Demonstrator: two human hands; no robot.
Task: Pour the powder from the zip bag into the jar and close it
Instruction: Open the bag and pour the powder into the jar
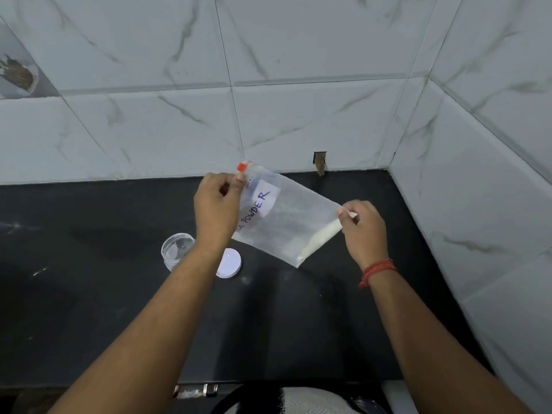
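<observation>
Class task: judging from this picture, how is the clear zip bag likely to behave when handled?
The zip bag is probably floppy: thin clear film, stretched between left hand and right hand. Likely light, since only a little powder sits along one edge. That powder would probably slide when it tilts.

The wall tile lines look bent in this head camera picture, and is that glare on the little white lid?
Head view: wide-angle lens bows the tile seams toward the edges; the white lid is washed out by overhead light; soft shadows lie on the black counter; the zip bag label stays readable.
</observation>
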